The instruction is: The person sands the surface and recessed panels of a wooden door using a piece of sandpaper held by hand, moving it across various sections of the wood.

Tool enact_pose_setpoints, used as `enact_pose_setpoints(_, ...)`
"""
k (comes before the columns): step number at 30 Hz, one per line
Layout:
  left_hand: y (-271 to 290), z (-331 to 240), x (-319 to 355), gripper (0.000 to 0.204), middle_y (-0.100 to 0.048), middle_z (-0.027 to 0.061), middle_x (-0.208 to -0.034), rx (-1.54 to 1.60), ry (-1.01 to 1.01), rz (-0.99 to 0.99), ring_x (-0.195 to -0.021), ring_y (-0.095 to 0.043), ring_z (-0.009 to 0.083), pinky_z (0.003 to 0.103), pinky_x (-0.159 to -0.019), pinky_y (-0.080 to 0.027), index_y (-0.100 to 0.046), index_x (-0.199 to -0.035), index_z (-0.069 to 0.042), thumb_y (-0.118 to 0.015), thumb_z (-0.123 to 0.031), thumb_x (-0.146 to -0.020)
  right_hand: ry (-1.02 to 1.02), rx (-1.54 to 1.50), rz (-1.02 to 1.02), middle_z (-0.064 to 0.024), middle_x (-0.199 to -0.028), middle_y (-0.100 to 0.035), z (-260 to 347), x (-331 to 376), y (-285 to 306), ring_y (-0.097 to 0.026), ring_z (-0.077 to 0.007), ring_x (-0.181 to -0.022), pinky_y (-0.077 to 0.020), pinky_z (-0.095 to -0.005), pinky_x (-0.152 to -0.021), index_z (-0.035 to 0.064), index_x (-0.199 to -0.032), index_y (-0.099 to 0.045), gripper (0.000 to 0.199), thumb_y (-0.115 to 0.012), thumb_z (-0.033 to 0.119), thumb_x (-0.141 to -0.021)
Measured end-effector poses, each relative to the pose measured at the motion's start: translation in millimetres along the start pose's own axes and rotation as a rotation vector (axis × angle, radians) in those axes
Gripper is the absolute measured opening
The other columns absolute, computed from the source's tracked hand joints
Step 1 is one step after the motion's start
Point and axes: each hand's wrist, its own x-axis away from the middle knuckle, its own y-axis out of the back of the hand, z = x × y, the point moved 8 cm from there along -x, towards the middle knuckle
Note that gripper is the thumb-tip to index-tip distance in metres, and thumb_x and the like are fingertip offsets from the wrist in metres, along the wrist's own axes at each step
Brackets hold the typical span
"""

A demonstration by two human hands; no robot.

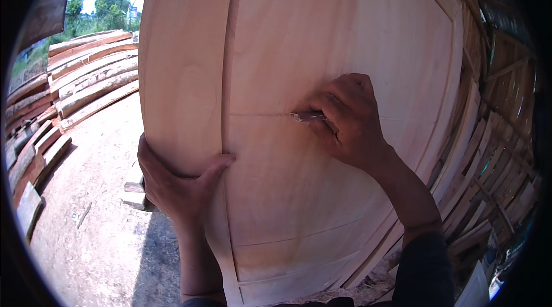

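A large pale wooden door panel (299, 36) with a raised frame stands upright close in front of me. My left hand (178, 186) grips the outer edge of its left frame board (184, 88), thumb pressed on the front face. In my right hand (351, 117) a short, thin, dark stick-like tool (307, 116) is pinched between the fingers. Its pale tip points left and rests at a thin horizontal seam (259, 114) across the panel. What kind of tool it is, I cannot tell. Another seam (299, 235) crosses lower down.
Sawn planks and slabs (95, 71) lie stacked outside at the left, with more timber pieces (34, 151) nearer. Sunlit bare ground (103, 163) has small scraps on it. Boards (477, 174) lean along the shed wall at the right. Wood shavings (374, 287) lie below the panel.
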Motion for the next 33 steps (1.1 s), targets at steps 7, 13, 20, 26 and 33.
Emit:
enact_pose_setpoints(7, -5, -3, 1, 0.133, -0.065, 0.0219, -0.135, 0.117, 0.121, 0.076, -0.120, -0.070, 0.0426, 0.054, -0.098, -0.057, -0.045, -0.153, -0.003, -0.102, -0.068, -0.052, -0.025, 0.001, -0.037, -0.0018, -0.088, -0.061, 5, 1, -5, -0.059, -0.0229, -0.084, -0.0426, -0.0434, -0.091, 0.0124, -0.096, -0.074, 0.014, -0.080, 0.009, -0.084)
enact_pose_setpoints(13, 0, -1, -1, 0.125, -0.065, 0.0223, -0.131, 0.148, 0.132, 0.102, -0.117, -0.070, 0.0418, 0.054, -0.095, -0.058, -0.047, -0.149, -0.002, -0.102, -0.063, -0.055, -0.023, 0.038, 0.020, -0.0010, -0.092, -0.063, 9, -7, -10, -0.061, -0.0213, -0.088, -0.0420, -0.0437, -0.093, 0.0142, -0.098, -0.074, 0.015, -0.081, 0.013, -0.084)
enact_pose_setpoints(20, -5, -2, 2, 0.123, -0.064, 0.0219, -0.131, 0.150, 0.096, 0.082, -0.117, -0.070, 0.0416, 0.054, -0.095, -0.057, -0.047, -0.149, -0.002, -0.102, -0.061, -0.056, 0.008, -0.035, -0.028, 0.0002, -0.093, -0.062, 28, -23, -28, -0.062, -0.0203, -0.091, -0.0415, -0.0433, -0.093, 0.0163, -0.101, -0.075, 0.019, -0.082, 0.012, -0.084)
enact_pose_setpoints(26, 2, -1, -2, 0.123, -0.064, 0.0221, -0.131, 0.145, 0.113, 0.107, -0.116, -0.070, 0.0421, 0.055, -0.094, -0.057, -0.047, -0.149, -0.001, -0.101, -0.061, -0.056, -0.030, -0.005, 0.043, 0.0000, -0.095, -0.062, 19, -14, -21, -0.061, -0.0204, -0.092, -0.0414, -0.0431, -0.094, 0.0172, -0.099, -0.074, 0.017, -0.082, 0.013, -0.085)
enact_pose_setpoints(33, -2, -8, -6, 0.118, -0.062, 0.0186, -0.128, 0.105, 0.067, 0.077, -0.112, -0.070, 0.0405, 0.054, -0.089, -0.059, -0.046, -0.147, -0.004, -0.100, -0.060, -0.058, 0.032, -0.035, -0.013, -0.0007, -0.096, -0.060, 42, -44, -38, -0.061, -0.0209, -0.095, -0.0420, -0.0435, -0.094, 0.0158, -0.099, -0.074, 0.017, -0.082, 0.013, -0.084)
